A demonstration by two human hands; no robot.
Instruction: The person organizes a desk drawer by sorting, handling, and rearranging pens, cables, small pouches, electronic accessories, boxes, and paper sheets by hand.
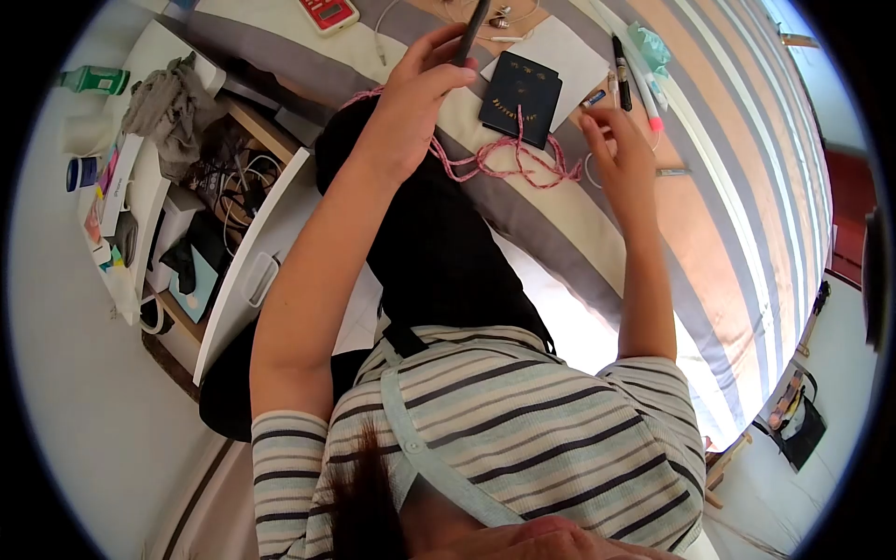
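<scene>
Partly cropped, dark obj (473,30), L hand (415,103)

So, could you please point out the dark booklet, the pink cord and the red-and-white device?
Dark booklet (523,86), head view: its cover.
Pink cord (518,143), head view: where its strands cross.
Red-and-white device (328,16), head view: its front face.

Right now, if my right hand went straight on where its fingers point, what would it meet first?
Probably the short, narrow blue object just beyond your right hand, at the edge of the white sheet of paper. Depth is unclear, so the hand might pass above it.
</scene>
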